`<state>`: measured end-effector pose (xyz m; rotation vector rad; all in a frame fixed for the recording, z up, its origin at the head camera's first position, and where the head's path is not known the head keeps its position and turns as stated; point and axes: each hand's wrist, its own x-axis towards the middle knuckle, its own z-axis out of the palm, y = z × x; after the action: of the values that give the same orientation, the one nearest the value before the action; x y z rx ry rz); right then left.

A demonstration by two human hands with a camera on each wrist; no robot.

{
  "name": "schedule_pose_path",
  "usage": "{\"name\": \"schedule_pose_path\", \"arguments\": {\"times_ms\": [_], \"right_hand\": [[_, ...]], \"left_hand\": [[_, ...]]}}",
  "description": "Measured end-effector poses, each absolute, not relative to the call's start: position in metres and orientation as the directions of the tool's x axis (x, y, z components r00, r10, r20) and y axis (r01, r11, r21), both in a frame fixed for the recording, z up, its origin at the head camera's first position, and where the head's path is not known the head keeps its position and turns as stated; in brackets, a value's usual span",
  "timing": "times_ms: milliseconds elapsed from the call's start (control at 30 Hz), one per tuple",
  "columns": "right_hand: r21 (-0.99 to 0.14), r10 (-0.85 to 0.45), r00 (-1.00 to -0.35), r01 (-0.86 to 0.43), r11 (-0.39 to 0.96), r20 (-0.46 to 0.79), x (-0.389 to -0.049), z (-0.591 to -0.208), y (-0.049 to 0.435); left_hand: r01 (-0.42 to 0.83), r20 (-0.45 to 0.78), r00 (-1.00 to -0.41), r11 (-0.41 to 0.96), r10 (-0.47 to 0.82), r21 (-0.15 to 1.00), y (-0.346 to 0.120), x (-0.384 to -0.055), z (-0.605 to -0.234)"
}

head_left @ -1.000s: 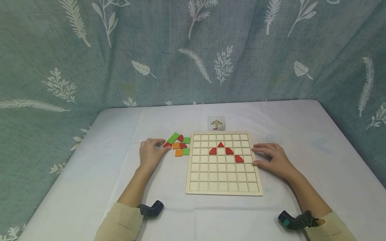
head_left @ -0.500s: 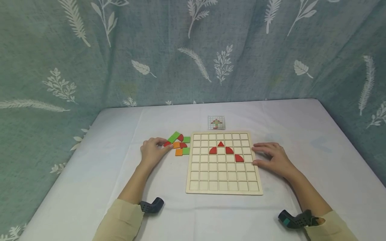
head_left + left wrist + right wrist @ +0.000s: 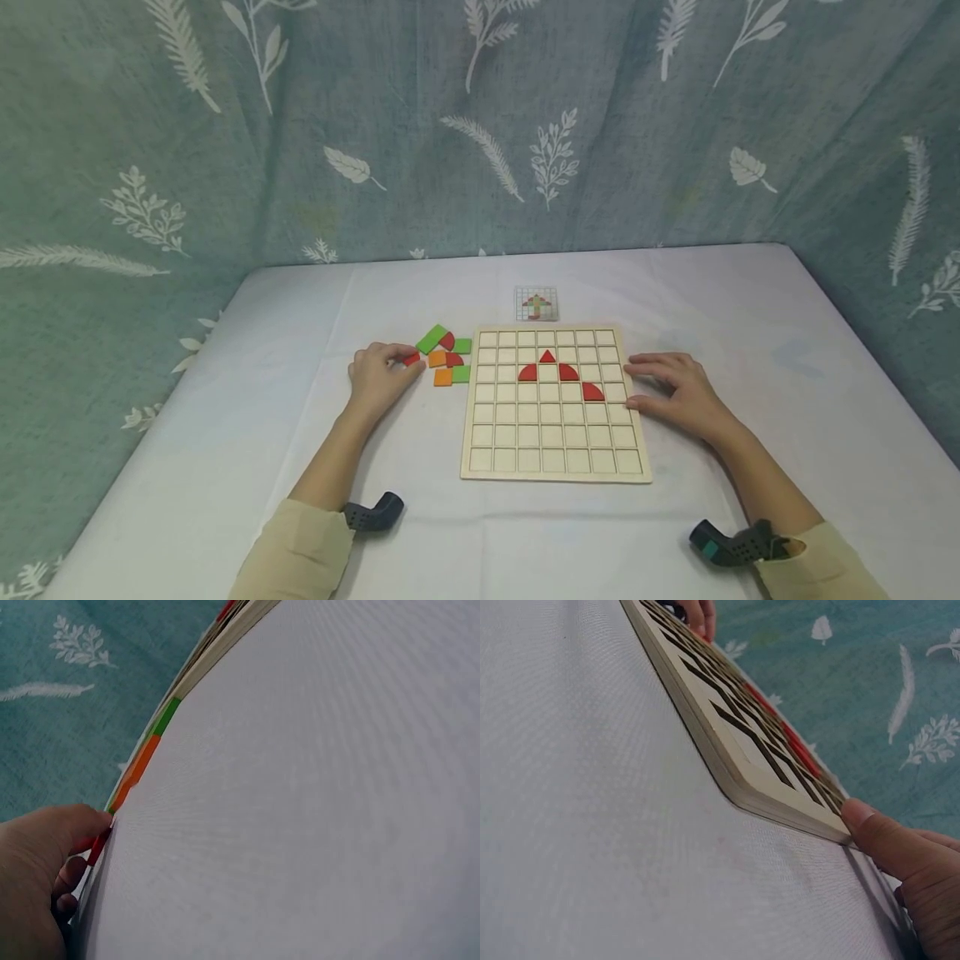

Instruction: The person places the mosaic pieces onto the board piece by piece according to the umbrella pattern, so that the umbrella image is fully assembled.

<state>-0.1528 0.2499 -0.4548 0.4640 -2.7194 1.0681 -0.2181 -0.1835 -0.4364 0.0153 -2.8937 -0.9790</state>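
The left hand (image 3: 382, 379), over the left half of the table (image 3: 315, 317), pinches a red piece (image 3: 411, 359) between thumb and fingers, at the outer end of a loose cluster. The piece looks thin, stiff and light, probably wood. Its painted face may be slick, so its narrow edges should give the surest hold; its exact outline is hidden by the fingers.

Next come the other loose pieces, flat on the cloth: a long green piece (image 3: 431, 339) lying aslant, two orange squares (image 3: 443, 377), two red quarter-rounds (image 3: 453, 360) and two shorter green pieces (image 3: 461, 375) at the board's left edge, touching or just beside it; I cannot tell which.

Right of these, near the middle of the table, lies the gridded board (image 3: 551, 436), with a small pattern card (image 3: 536, 315) between it and the table's far edge. A red triangle (image 3: 547, 357) and three red quarter-rounds sit in its upper cells. The board seems rigid and fairly light, best held by its plain rim and kept level, since a tilt could spill the pieces.

The right hand (image 3: 686, 398) has its fingers and thumb spread loosely, tips resting at the board's right edge without a grip.
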Motion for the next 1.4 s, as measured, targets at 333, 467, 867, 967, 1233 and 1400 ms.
{"name": "schedule_pose_path", "arguments": {"times_ms": [333,467,867,967,1233,1400], "right_hand": [[-0.629,-0.224,-0.933,-0.356,0.69,0.283,-0.153,-0.455,0.249],[-0.634,-0.221,-0.934,-0.353,0.688,0.281,-0.153,-0.455,0.249],[-0.635,-0.218,-0.94,-0.338,0.695,0.262,-0.154,-0.454,0.249],[-0.639,-0.217,-0.944,-0.329,0.695,0.25,-0.153,-0.452,0.249],[-0.637,-0.218,-0.942,-0.333,0.695,0.255,-0.152,-0.451,0.248],[-0.638,-0.217,-0.941,-0.336,0.693,0.26,-0.152,-0.451,0.248]], "left_hand": [[0.067,0.066,-0.997,0.764,0.032,0.641,-0.194,-0.213,-0.438],[0.069,0.086,-0.996,0.769,0.019,0.636,-0.195,-0.212,-0.438],[0.139,0.108,-0.99,0.77,0.091,0.622,-0.198,-0.209,-0.438],[0.142,0.096,-0.99,0.762,0.104,0.631,-0.197,-0.207,-0.438],[0.138,0.082,-0.99,0.726,0.112,0.674,-0.191,-0.2,-0.433],[0.161,0.085,-0.986,0.712,0.141,0.683,-0.184,-0.196,-0.432]]}}
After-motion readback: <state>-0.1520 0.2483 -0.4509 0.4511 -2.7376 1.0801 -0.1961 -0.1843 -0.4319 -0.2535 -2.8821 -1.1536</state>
